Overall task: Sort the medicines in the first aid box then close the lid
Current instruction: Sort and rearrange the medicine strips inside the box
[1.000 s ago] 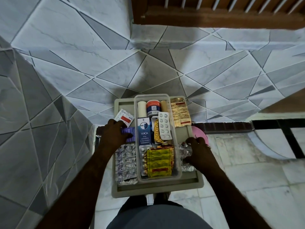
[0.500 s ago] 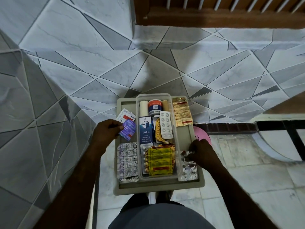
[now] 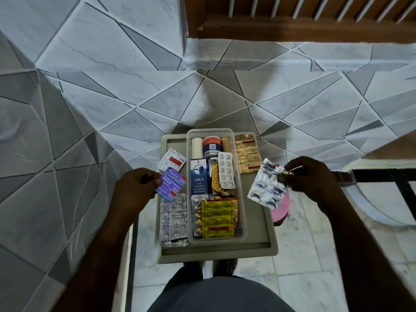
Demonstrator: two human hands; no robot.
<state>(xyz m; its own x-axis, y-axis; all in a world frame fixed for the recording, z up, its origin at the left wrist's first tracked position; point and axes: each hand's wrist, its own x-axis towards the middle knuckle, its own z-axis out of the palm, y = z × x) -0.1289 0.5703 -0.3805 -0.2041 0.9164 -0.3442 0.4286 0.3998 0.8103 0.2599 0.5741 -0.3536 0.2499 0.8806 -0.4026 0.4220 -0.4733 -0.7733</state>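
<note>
The grey first aid box [image 3: 256,248] lies open below me, with a clear inner tray [image 3: 240,226] in its middle. The tray holds a blue carton [image 3: 199,178], a white blister strip [image 3: 226,170], yellow strips [image 3: 218,216] and a small jar [image 3: 211,145]. My left hand [image 3: 135,188] pinches a purple sachet [image 3: 171,184] over the box's left side. My right hand [image 3: 308,176] holds silver blister strips [image 3: 266,188] lifted above the box's right side. Silver strips [image 3: 173,218] and a white sachet [image 3: 172,162] lie in the left compartment, a gold strip [image 3: 247,154] at the right.
A pink round object [image 3: 281,210] sits on the floor right of the box, partly behind the silver strips. Tiled walls rise ahead and to the left. A wooden frame [image 3: 292,30] runs along the top. My feet [image 3: 209,267] stand just under the box.
My right hand has lifted the silver blister strips out of the box's right compartment, up and to the right. My left hand has picked up the purple sachet and drawn it slightly left.
</note>
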